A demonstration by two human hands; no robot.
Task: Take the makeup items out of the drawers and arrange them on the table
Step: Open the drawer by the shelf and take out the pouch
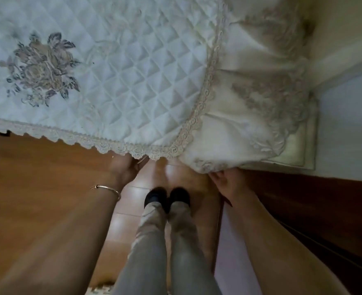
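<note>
No makeup items and no drawers show in this view. A white quilted cover (pixel 133 81) with a lace hem and an embroidered flower spreads over the upper part of the view. My left hand (pixel 125 170), a thin bangle on its wrist, reaches to the lace hem with its fingers tucked beneath and its thumb against the edge. My right hand (pixel 226 182) grips the bottom of the cream ruffled skirt (pixel 239 135) that hangs from the cover's corner. The fingertips of both hands are hidden by the cloth.
An orange-brown wooden surface (pixel 37 177) lies at the left below the cover. Dark wooden furniture (pixel 314 205) stands at the right. My legs and dark shoes (pixel 167 196) stand on glossy floor tiles between them. A pale wall (pixel 350 124) is at the far right.
</note>
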